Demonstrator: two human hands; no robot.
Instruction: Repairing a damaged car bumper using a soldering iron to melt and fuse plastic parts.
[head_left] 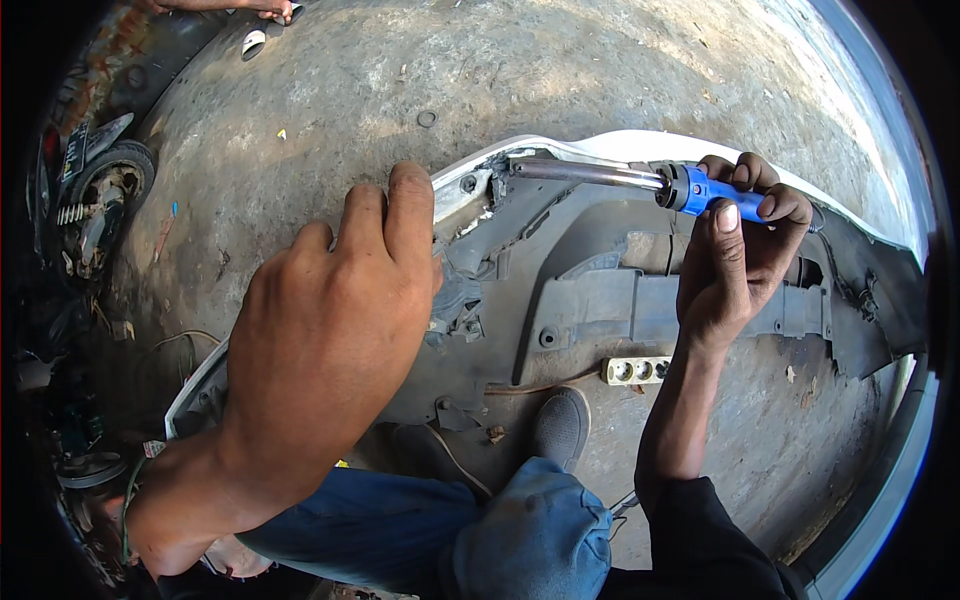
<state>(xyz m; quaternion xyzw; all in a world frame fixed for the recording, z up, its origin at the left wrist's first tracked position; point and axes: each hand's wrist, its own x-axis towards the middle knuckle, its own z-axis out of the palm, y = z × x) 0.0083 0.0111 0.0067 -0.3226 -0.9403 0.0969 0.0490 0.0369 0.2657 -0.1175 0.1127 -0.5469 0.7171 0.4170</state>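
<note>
A white-edged car bumper [590,225] lies across the ground, its dark inner side facing up. My right hand [745,235] is closed round the blue handle of a soldering iron [715,192]. The iron's metal shaft points left, its tip close to a rough, broken patch [490,195] on the bumper's rim. My left hand [335,315] is bent over the bumper's edge just left of that patch, fingers curled on it. Its fingertips are mostly hidden from above.
A white power strip [637,371] lies beside my shoe [561,428], with a cable running left from it. A motorcycle wheel [118,180] stands at the far left. At the top left are another person's foot [280,10] and a sandal [254,43].
</note>
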